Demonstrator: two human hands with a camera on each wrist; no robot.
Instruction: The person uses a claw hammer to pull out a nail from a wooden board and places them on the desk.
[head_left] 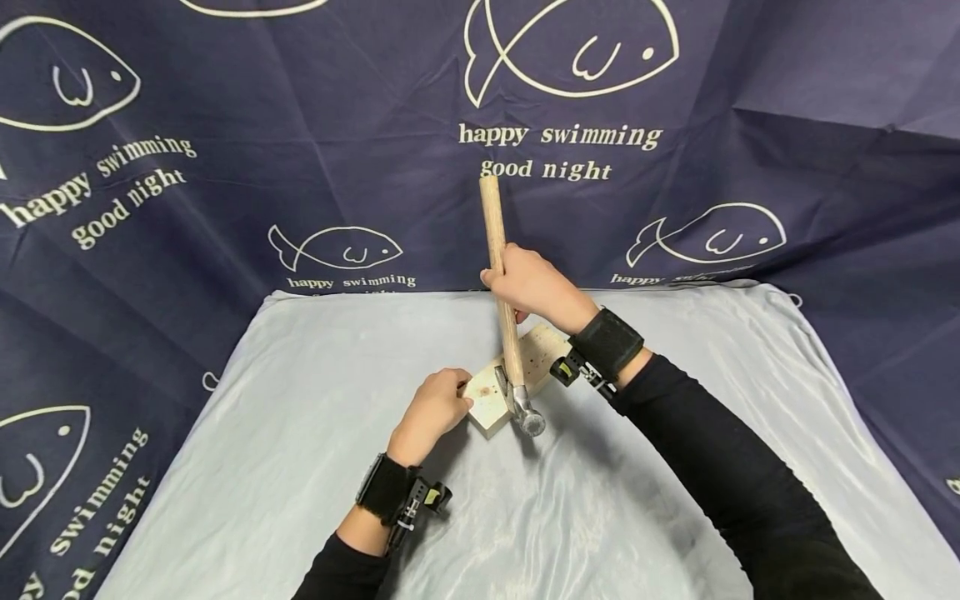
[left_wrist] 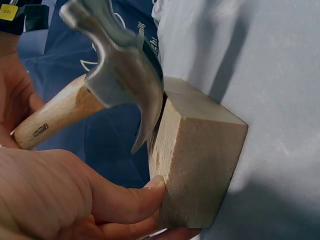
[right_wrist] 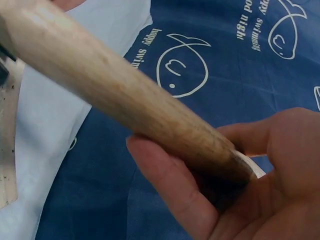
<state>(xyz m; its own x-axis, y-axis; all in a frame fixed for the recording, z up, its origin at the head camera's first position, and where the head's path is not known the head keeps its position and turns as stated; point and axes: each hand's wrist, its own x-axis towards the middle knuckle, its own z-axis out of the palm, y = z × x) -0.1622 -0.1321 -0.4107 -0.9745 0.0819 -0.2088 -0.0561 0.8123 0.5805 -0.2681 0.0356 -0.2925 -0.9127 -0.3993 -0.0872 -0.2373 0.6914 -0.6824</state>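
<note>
A pale wooden block (head_left: 491, 398) lies on the grey cloth in the head view. My left hand (head_left: 456, 400) grips its near-left end; in the left wrist view the thumb (left_wrist: 125, 200) presses the side of the block (left_wrist: 200, 160). My right hand (head_left: 519, 287) grips the wooden handle of a claw hammer (head_left: 497, 225), which stands nearly upright. The steel head (head_left: 525, 410) is down at the block, with its claw (left_wrist: 145, 130) touching the top face. In the right wrist view my fingers (right_wrist: 170, 185) wrap the handle (right_wrist: 110, 90). No nail shows.
A light grey cloth (head_left: 300, 433) covers the table, wrinkled, with bare room to the left, right and front of the block. A dark blue backdrop (head_left: 225, 192) printed with fish and words hangs behind and on both sides. Black wrist straps carry the cameras.
</note>
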